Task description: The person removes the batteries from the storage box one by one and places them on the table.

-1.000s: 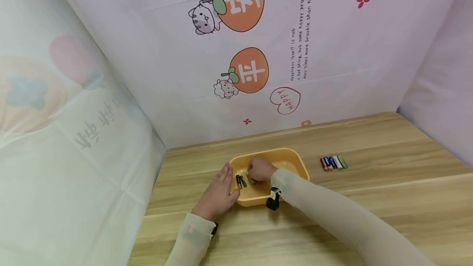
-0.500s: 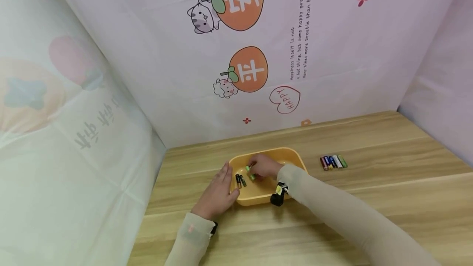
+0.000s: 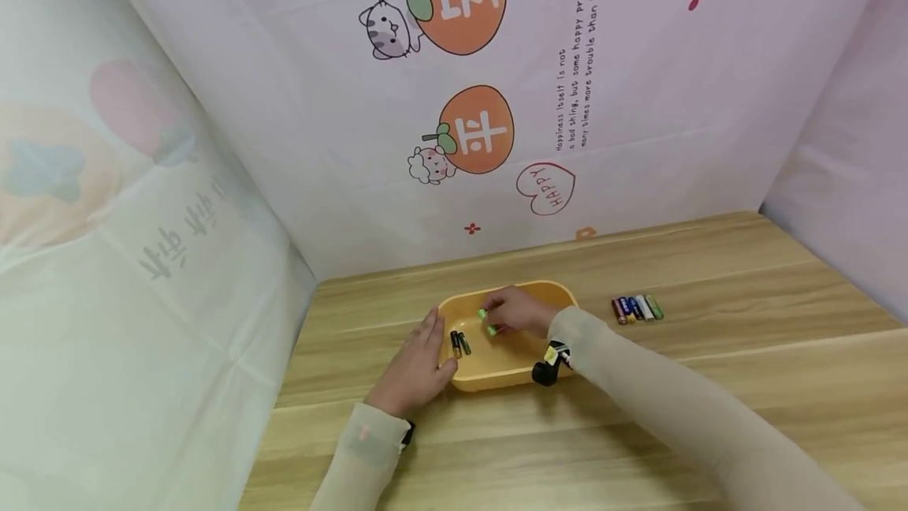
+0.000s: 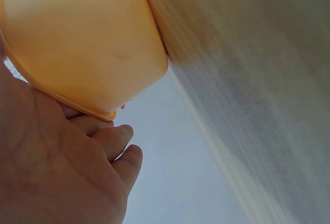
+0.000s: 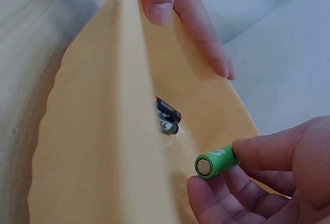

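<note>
A yellow plastic bin [image 3: 528, 373] sits on the wooden table. At its left end my left hand [image 3: 414, 369] rests against the rim, fingers mostly straight and thumb near the front corner. My right hand [image 3: 520, 311], above the bin's inside, pinches a green battery [image 5: 216, 161] between thumb and fingers. Its flat end faces the right wrist camera, and the thumb covers the far end. Toward the bin's left end lie a black-and-copper battery [image 3: 456, 344] and a dark green battery [image 3: 464, 343], side by side. In the left wrist view, the left fingers touch the rim from outside.
Right of the bin, several batteries [image 3: 637, 308] lie in a row, coloured red, blue, white and green. A printed cloth [image 3: 355, 203] hangs behind the wooden table [image 3: 496, 448], and white cloth [image 3: 142, 337] hangs at the left.
My right hand has lifted and shifted right and away within the bin, with the green battery now showing in its fingers. The left hand keeps its place at the rim.
</note>
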